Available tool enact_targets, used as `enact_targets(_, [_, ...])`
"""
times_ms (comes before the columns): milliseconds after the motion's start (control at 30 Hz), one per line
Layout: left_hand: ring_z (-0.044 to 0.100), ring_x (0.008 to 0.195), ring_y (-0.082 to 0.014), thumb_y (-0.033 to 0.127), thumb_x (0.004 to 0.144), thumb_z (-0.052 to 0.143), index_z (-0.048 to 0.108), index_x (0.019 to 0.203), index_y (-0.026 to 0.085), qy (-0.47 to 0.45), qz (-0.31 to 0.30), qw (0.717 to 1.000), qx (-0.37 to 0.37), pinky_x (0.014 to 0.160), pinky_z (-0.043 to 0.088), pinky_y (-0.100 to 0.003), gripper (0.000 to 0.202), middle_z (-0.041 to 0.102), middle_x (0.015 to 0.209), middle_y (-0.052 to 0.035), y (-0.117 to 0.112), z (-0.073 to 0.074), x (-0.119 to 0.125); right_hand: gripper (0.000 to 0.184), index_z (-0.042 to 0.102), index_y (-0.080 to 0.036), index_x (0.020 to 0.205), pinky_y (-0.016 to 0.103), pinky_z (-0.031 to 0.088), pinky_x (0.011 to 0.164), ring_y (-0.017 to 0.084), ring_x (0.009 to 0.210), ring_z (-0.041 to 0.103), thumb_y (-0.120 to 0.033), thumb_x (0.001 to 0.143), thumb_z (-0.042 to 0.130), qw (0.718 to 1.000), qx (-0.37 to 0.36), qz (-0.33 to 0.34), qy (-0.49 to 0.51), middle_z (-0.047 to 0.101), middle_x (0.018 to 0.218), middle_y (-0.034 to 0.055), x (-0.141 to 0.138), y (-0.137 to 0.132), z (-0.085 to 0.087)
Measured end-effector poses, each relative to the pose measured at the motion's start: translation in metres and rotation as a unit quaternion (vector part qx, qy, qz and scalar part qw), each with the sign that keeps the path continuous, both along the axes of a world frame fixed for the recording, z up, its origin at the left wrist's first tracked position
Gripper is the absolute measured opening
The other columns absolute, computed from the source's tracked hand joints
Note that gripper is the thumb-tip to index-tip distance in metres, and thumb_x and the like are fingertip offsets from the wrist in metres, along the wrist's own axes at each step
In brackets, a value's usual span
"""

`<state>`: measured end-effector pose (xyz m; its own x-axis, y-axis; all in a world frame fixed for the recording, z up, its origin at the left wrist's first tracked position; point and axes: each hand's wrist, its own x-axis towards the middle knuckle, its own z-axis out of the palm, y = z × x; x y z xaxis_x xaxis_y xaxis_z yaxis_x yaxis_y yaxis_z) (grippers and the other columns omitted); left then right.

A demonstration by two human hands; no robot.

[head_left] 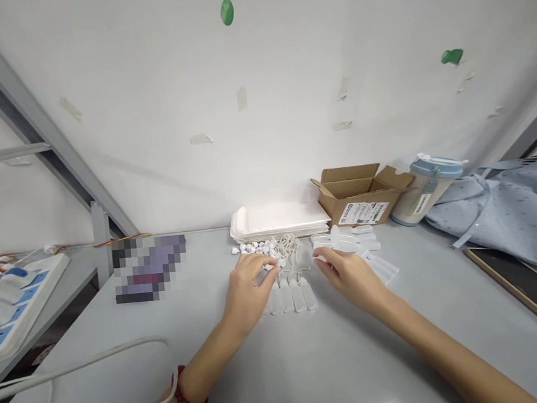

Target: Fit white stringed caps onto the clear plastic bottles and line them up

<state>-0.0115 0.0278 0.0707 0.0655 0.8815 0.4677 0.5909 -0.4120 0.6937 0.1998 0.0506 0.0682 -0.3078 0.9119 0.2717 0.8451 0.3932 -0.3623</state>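
My left hand (246, 286) rests on the grey table with its fingers curled, tips pinching at a small white cap beside a scatter of small white caps (256, 248). My right hand (349, 274) lies a little to the right, fingers bent, touching a heap of clear plastic tubes (350, 242). Between the hands stands a short row of finished clear tubes (292, 295) with white strings (288, 246) looped above them. What the right fingers hold, if anything, is hidden.
A stack of white trays (279, 220) sits by the wall behind the parts. An open cardboard box (358, 196), a lidded cup (425, 191), blue cloth (504, 212) and a tablet (530, 288) lie right. A power strip (14, 298) and white cable (76, 366) lie left.
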Motion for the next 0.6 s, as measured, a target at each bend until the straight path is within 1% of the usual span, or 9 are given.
enact_targets(33, [0.057, 0.087, -0.02, 0.022, 0.08, 0.054, 0.064, 0.08, 0.023, 0.003, -0.009, 1.0, -0.002, 0.075, 0.046, -0.033, 0.009, 0.067, 0.085, -0.0023, -0.002, 0.0, 0.003, 0.023, 0.056, -0.022, 0.099, 0.026, 0.037, 0.053, 0.017, 0.056, 0.055, -0.032, 0.091, 0.036, 0.998, 0.013, 0.009, 0.064, 0.061, 0.068, 0.003, 0.003, -0.005, 0.001])
enact_targets(100, [0.057, 0.086, -0.02, 0.021, 0.08, 0.055, 0.064, 0.079, 0.022, 0.007, -0.024, 1.0, -0.009, 0.074, 0.047, -0.033, 0.009, 0.067, 0.083, -0.0021, -0.006, 0.0, 0.009, 0.023, 0.056, -0.021, 0.095, 0.025, 0.04, 0.053, 0.015, 0.053, 0.054, -0.036, 0.09, 0.04, 0.984, 0.011, 0.022, 0.178, 0.056, 0.058, -0.0002, 0.007, -0.011, 0.005])
enact_targets(133, [0.057, 0.084, -0.0198, 0.021, 0.079, 0.055, 0.064, 0.078, 0.022, 0.007, -0.026, 1.0, -0.013, 0.073, 0.047, -0.033, 0.009, 0.067, 0.082, -0.0018, -0.008, 0.0, 0.011, 0.022, 0.056, -0.021, 0.094, 0.025, 0.041, 0.052, 0.015, 0.053, 0.055, -0.038, 0.089, 0.041, 0.975, -0.002, 0.028, 0.22, 0.055, 0.057, -0.001, 0.007, -0.014, 0.006])
enact_targets(200, [0.057, 0.082, -0.0192, 0.021, 0.079, 0.056, 0.064, 0.077, 0.022, 0.0, -0.022, 0.999, -0.025, 0.071, 0.046, -0.031, 0.008, 0.067, 0.079, -0.001, -0.01, 0.0, 0.013, 0.021, 0.056, -0.021, 0.092, 0.024, 0.043, 0.052, 0.015, 0.055, 0.057, -0.038, 0.088, 0.044, 0.961, -0.035, 0.043, 0.272, 0.055, 0.057, -0.0014, 0.004, -0.017, 0.009])
enact_targets(267, [0.058, 0.079, -0.0185, 0.022, 0.078, 0.057, 0.065, 0.075, 0.022, -0.018, -0.01, 0.999, -0.044, 0.068, 0.046, -0.03, 0.008, 0.068, 0.078, -0.0004, -0.011, 0.0, 0.013, 0.019, 0.056, -0.021, 0.092, 0.024, 0.043, 0.052, 0.014, 0.055, 0.057, -0.036, 0.088, 0.045, 0.953, -0.058, 0.066, 0.289, 0.057, 0.058, -0.0014, -0.001, -0.02, 0.011])
enact_targets(400, [0.059, 0.074, -0.0171, 0.03, 0.077, 0.058, 0.066, 0.077, 0.022, -0.088, 0.006, 0.989, -0.115, 0.065, 0.047, -0.028, 0.012, 0.068, 0.079, -0.0004, -0.009, 0.003, 0.011, 0.017, 0.058, -0.021, 0.089, 0.023, 0.043, 0.053, 0.013, 0.055, 0.057, -0.031, 0.089, 0.045, 0.95, -0.061, 0.131, 0.278, 0.06, 0.062, -0.0009, -0.008, -0.029, 0.011])
enact_targets(500, [0.06, 0.071, -0.0161, 0.034, 0.077, 0.059, 0.067, 0.081, 0.02, -0.139, -0.002, 0.976, -0.169, 0.064, 0.048, -0.027, 0.016, 0.068, 0.08, -0.0007, -0.008, 0.003, 0.01, 0.016, 0.059, -0.021, 0.088, 0.024, 0.044, 0.056, 0.013, 0.058, 0.058, -0.028, 0.089, 0.044, 0.947, -0.07, 0.16, 0.27, 0.062, 0.064, -0.0002, -0.012, -0.036, 0.012])
enact_targets(600, [0.06, 0.073, -0.0161, 0.035, 0.076, 0.06, 0.067, 0.083, 0.02, -0.175, -0.015, 0.966, -0.19, 0.064, 0.048, -0.026, 0.018, 0.067, 0.081, -0.0011, -0.008, 0.002, 0.011, 0.015, 0.059, -0.021, 0.088, 0.024, 0.044, 0.057, 0.013, 0.059, 0.058, -0.026, 0.088, 0.045, 0.942, -0.082, 0.176, 0.273, 0.062, 0.065, -0.0004, -0.015, -0.041, 0.014])
